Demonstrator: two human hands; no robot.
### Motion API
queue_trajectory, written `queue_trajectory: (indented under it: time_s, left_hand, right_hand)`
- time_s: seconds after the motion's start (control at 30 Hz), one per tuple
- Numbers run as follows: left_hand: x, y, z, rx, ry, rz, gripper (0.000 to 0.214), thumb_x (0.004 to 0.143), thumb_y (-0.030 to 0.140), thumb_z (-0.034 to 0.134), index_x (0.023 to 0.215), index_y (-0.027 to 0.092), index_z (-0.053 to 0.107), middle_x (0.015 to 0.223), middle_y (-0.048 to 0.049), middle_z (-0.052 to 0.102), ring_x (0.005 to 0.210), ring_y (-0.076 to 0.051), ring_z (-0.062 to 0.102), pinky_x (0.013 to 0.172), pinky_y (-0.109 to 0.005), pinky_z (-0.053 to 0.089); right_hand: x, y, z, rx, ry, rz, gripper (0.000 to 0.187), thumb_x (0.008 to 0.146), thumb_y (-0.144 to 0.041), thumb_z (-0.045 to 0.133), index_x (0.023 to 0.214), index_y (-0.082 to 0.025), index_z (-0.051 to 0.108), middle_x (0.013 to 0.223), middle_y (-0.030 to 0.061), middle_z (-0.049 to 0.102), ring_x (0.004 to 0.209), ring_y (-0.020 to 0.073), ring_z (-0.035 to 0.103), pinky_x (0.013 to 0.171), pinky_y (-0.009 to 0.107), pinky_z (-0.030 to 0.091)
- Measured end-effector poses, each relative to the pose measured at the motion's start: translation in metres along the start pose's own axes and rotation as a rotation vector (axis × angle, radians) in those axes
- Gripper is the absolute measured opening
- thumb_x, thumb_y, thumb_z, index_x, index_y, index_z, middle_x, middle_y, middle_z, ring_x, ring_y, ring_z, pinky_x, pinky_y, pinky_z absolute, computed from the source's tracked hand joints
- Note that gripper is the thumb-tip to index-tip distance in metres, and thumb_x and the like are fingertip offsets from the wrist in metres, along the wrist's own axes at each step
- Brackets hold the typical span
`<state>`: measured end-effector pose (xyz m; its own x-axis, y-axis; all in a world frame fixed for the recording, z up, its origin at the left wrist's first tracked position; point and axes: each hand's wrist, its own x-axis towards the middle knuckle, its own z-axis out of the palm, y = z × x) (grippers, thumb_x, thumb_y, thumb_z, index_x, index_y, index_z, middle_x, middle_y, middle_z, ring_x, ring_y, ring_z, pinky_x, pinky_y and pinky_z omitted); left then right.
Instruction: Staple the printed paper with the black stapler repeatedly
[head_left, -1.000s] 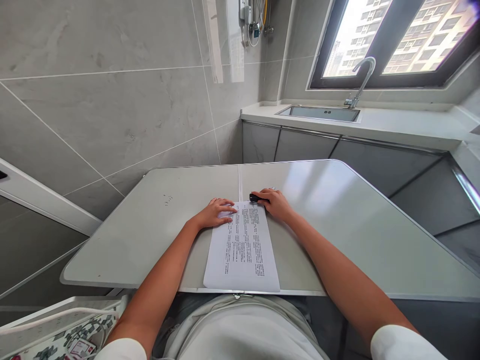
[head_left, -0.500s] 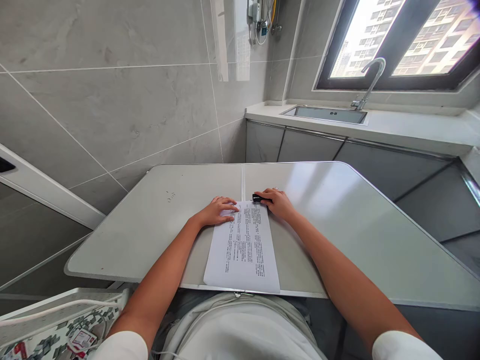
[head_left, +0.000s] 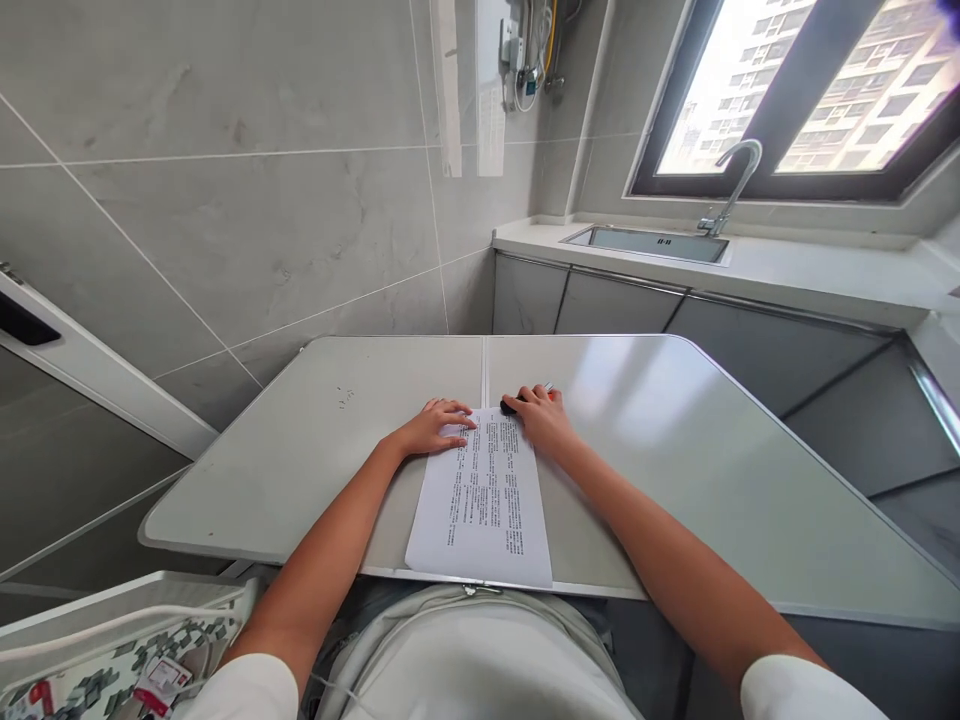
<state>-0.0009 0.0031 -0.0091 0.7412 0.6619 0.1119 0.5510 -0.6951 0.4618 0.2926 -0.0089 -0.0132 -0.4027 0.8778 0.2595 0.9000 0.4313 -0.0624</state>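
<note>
Nearest, at lower left, a white bin [head_left: 97, 605] is standing beside the glossy, pale table [head_left: 720, 490], a red-and-white packet [head_left: 163, 682] lying inside on a patterned lining [head_left: 94, 690]. A thin printed sheet [head_left: 480, 500] is lying flat on the table, its near end reaching the metal rim [head_left: 600, 591]. The left hand [head_left: 429, 430] is resting on the sheet's far left corner, its fingers spreading slightly apart. The right hand [head_left: 546, 420] is curling its fingers around a black object [head_left: 508, 407] at the far right corner, hiding most of its shape; something orange [head_left: 553, 396] is showing beside the knuckles. To the left, tiny dark bits [head_left: 345, 397] are dotting the table. Beyond, a marbled grey wall [head_left: 262, 215] is rising, and a white counter [head_left: 825, 268] is carrying a steel sink [head_left: 637, 243] and curved tap [head_left: 741, 182] before a dark-framed window [head_left: 787, 100].
</note>
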Motion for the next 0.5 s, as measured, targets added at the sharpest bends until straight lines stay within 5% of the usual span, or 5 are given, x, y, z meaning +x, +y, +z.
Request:
queue_trajectory:
  time_s: [0.13,0.33,0.5]
  left_hand:
    - [0.000,0.000,-0.001,0.010,-0.004,-0.005,0.035,0.095,0.046,0.068,0.128,0.036,0.072,0.145,-0.0059,0.059,0.138,-0.030,0.048,0.121,-0.054,0.024]
    - [-0.001,-0.002,-0.001,0.015,-0.004,-0.008,0.035,0.095,0.047,0.068,0.128,0.036,0.072,0.146,-0.0047,0.058,0.139,-0.029,0.047,0.123,-0.051,0.025]
    - [0.000,-0.003,0.001,0.026,0.020,-0.010,0.037,0.096,0.047,0.067,0.131,0.036,0.070,0.144,-0.0039,0.060,0.137,-0.027,0.051,0.123,-0.050,0.027]
  right_hand:
    - [-0.002,0.019,-0.004,0.133,0.023,0.035,0.047,0.095,-0.015,0.055,0.139,-0.030,0.057,0.117,0.0105,0.067,0.105,0.0284,0.056,0.083,0.038,0.038]
    - [-0.008,0.037,-0.018,0.129,0.118,0.433,0.020,0.089,-0.009,0.057,0.104,-0.020,0.064,0.100,0.0116,0.068,0.097,0.0288,0.060,0.079,0.037,0.039]
    - [-0.009,0.010,-0.033,0.383,0.358,0.379,0.018,0.089,-0.018,0.059,0.106,-0.022,0.059,0.103,0.0076,0.069,0.095,0.0259,0.061,0.077,0.034,0.042]
